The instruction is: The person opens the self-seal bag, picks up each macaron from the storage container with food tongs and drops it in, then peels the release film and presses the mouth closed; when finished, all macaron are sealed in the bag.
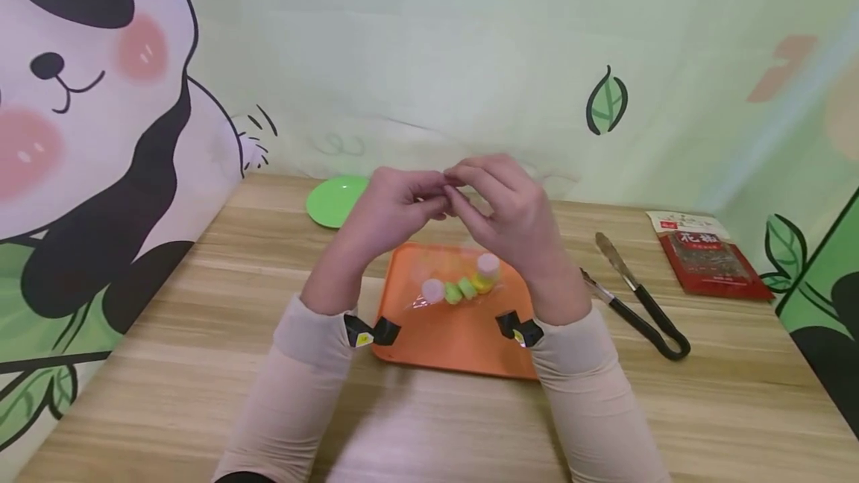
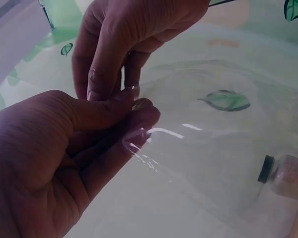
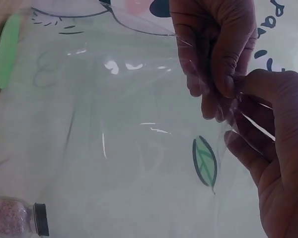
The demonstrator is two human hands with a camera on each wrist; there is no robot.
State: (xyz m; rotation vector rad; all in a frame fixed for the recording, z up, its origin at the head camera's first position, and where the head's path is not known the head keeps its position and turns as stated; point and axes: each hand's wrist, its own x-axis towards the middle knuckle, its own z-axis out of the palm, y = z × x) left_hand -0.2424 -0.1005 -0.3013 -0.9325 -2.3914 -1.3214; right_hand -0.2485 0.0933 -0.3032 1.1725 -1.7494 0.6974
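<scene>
My left hand (image 1: 396,207) and right hand (image 1: 506,207) meet above an orange tray (image 1: 436,338). Fingertips of both pinch the edge of a clear plastic bag (image 2: 203,148), which hangs below them. The plastic spreads wide in both wrist views, and the wall shows through it. Small pink, green and yellow pieces (image 1: 467,288) appear over the tray under the hands. Whether they lie inside the bag or behind it, I cannot tell. The left wrist view shows thumb and fingers of both hands close together at the bag's edge.
A green plate (image 1: 332,201) lies at the back left. To the right are black-handled tongs (image 1: 644,311) and a red spice packet (image 1: 714,259). A small jar (image 3: 12,218) with a black cap stands beyond the plastic. A printed wall (image 1: 436,80) borders the table's back.
</scene>
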